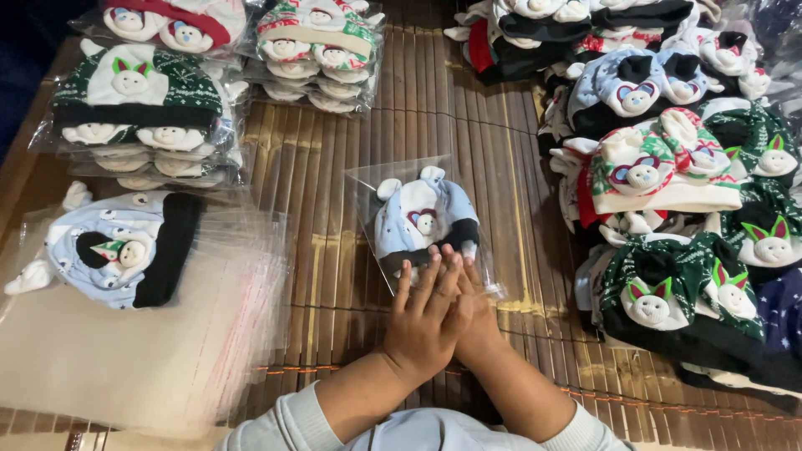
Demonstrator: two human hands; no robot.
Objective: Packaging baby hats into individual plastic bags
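A light blue baby hat with a black band and a small bear face (422, 219) lies inside a clear plastic bag (368, 179) on a bamboo mat (334, 167). My left hand (422, 321) lies flat over my right hand (478, 311). Both press down on the bag's near end, over the hat's black band. Fingers are together and stretched forward; neither hand grips anything.
A stack of empty clear bags (125, 351) lies at the left with a blue hat (117, 250) on top. Bagged hat stacks (142, 108) sit at the back left. A loose pile of hats (685, 209) fills the right side.
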